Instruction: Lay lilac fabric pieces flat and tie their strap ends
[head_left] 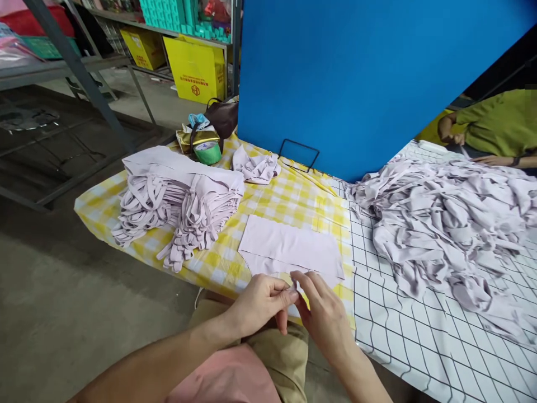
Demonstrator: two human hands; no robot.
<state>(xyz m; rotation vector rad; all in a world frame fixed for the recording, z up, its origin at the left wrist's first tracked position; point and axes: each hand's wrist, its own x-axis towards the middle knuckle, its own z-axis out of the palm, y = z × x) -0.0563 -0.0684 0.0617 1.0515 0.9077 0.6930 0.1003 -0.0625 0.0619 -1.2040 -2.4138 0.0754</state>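
Note:
My left hand (268,301) and my right hand (322,307) meet just past the table's near edge, above my lap. Both are closed in a pinch, fingertips together on a small bit of pale fabric (294,284); most of it is hidden by the fingers. Right beyond them a pale lavender fabric piece (293,243) lies flat, its near edge partly behind my hands. To the left stands a thick stack of like pieces (180,173), with narrow straps hanging in loops down its near side. A crumpled pale piece (257,165) lies farther back.
A yellow checked cloth (218,271) covers the left of the table, a white gridded cloth (390,330) the right. There lies a large heap of lavender fabric (453,218). A blue panel (335,78) rises behind. Green tape (207,152) sits back left; a co-worker (490,126) is far right.

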